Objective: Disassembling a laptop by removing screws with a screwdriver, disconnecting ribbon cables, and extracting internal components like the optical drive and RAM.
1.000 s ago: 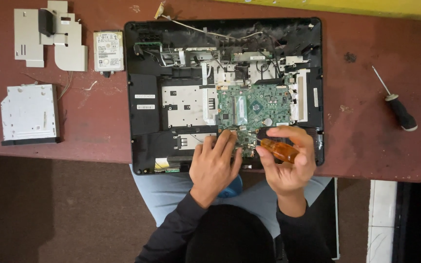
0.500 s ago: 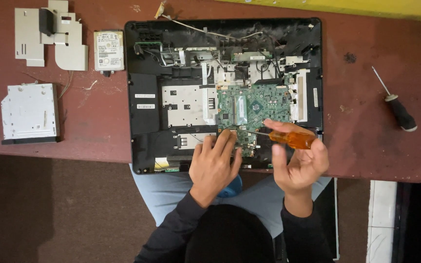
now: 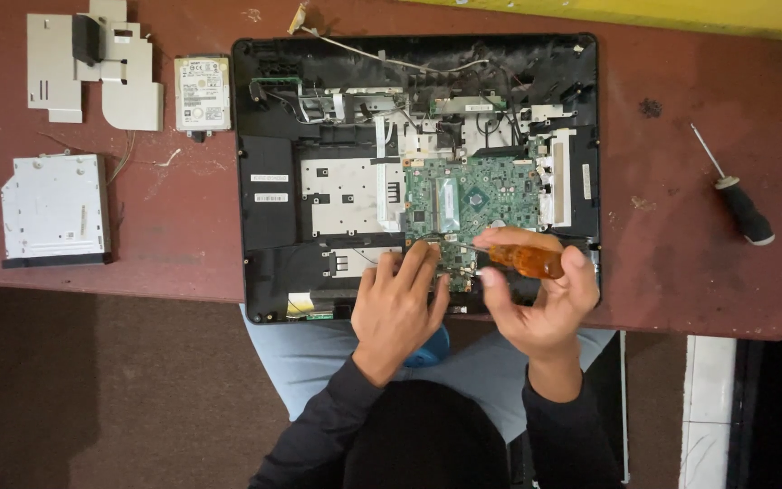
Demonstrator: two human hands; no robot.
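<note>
Head view: the opened black computer case lies flat on the red-brown table, its near edge almost flush with the table's front edge, and the green circuit board sits right of the case's middle. The right hand has its grip clamped on the orange-handled screwdriver, whose thin shaft lies nearly level and points left to the board's near edge; the left hand rests just left of it, fingers spread flat on the case, holding nothing. Right of the case is bare table, with only a black-handled screwdriver well apart. Left of the case lie a small silver hard drive with a white label, grey metal brackets and a flat grey optical drive. Since half a second ago the screwdriver handle has dropped lower and flatter in the right hand, while the left hand has kept its place
</note>
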